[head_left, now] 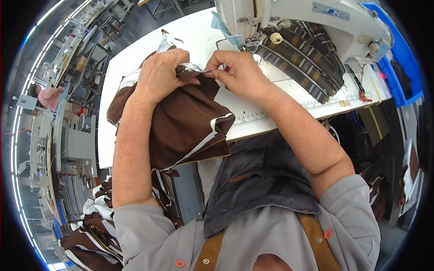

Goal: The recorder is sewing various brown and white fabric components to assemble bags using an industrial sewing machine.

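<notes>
A brown fabric piece with white edging (181, 122) lies bunched on the white sewing table, its near side hanging over the front edge. My left hand (162, 72) is curled over its upper part, fingers closed on the cloth. Just to the right, my right hand (237, 74) pinches the edge of the same piece between thumb and forefinger. The sewing machine's needle area (248, 45) is right behind my right hand, and the pinched edge is apart from it. What lies under my left palm is hidden.
Dark striped fabric pieces with zippers (303, 63) lie under the machine arm (325, 27). A blue bin (400, 86) stands at the right. A printed ruler strip (257, 118) runs along the table's front edge. More brown pieces (92, 239) are heaped low left. Another person (49, 97) sits far left.
</notes>
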The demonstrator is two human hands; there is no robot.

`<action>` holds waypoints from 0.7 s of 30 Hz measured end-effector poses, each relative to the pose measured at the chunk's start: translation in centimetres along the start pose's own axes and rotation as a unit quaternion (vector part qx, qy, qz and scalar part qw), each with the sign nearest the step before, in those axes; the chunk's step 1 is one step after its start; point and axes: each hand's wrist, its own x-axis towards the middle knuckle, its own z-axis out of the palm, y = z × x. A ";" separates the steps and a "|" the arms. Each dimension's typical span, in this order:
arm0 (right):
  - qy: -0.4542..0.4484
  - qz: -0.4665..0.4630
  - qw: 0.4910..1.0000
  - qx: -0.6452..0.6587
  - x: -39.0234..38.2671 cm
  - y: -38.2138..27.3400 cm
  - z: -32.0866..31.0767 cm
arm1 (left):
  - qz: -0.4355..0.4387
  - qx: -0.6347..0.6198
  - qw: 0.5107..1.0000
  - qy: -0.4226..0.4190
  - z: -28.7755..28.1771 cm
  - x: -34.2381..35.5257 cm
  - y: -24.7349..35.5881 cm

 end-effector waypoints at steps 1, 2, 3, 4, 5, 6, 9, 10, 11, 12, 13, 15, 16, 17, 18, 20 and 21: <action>-0.001 -0.010 1.000 -0.008 -0.1 -0.1 0.1 | -0.023 -0.020 1.000 -0.006 -0.2 -0.2 0.6; 0.002 -0.010 1.000 -0.011 -0.2 -0.2 0.1 | -0.045 -0.040 0.998 -0.013 -0.5 -0.4 1.2; 0.010 -0.035 0.999 -0.019 -0.2 -0.2 0.2 | -0.033 -0.061 0.998 -0.001 -0.8 -0.6 1.8; 0.017 -0.061 0.998 -0.027 -0.3 -0.3 0.4 | -0.031 -0.061 0.998 0.000 -1.0 -1.0 1.5; 0.018 -0.061 0.998 -0.029 -0.2 -0.5 0.6 | -0.018 -0.053 0.998 -0.032 -1.1 -1.5 0.9; 0.014 -0.095 0.994 -0.053 0.0 -0.7 0.8 | -0.006 -0.045 0.997 -0.064 -1.3 -2.0 0.6; 0.006 -0.142 0.985 -0.101 0.3 -2.3 1.4 | -0.013 -0.064 0.996 -0.059 -1.9 -3.5 0.2; 0.006 -0.153 0.980 -0.125 0.3 -2.7 1.4 | 0.015 -0.069 0.997 -0.031 -2.2 -3.7 0.2; 0.014 -0.172 0.976 -0.133 0.6 -3.0 1.7 | -0.010 -0.091 0.995 -0.046 -2.7 -4.1 0.1; 0.017 -0.169 0.976 -0.136 1.1 -3.2 2.2 | -0.005 -0.092 0.995 -0.046 -3.4 -4.5 0.1; 0.022 -0.197 0.972 -0.129 1.6 -3.1 2.6 | -0.005 -0.047 0.999 -0.026 -4.0 -4.7 0.2; 0.008 -0.240 0.963 -0.124 2.9 -4.0 3.7 | -0.009 0.076 0.997 0.008 -6.2 -5.7 0.6; -0.012 -0.249 0.960 -0.130 3.8 -4.8 4.3 | -0.010 0.148 0.989 0.022 -7.5 -6.3 0.8; 0.006 -0.286 0.950 -0.125 4.6 -5.5 4.9 | 0.005 0.219 0.975 0.035 -8.8 -6.8 0.9; 0.022 -0.326 0.938 -0.116 5.6 -6.4 5.7 | 0.016 0.293 0.955 0.047 -10.1 -7.5 1.0; 0.062 -0.347 0.931 -0.095 7.1 -7.3 6.1 | 0.041 0.416 0.906 0.064 -11.7 -7.6 1.2; 0.064 -0.343 0.932 -0.098 7.5 -7.5 6.3 | 0.063 0.461 0.884 0.052 -12.2 -7.2 1.0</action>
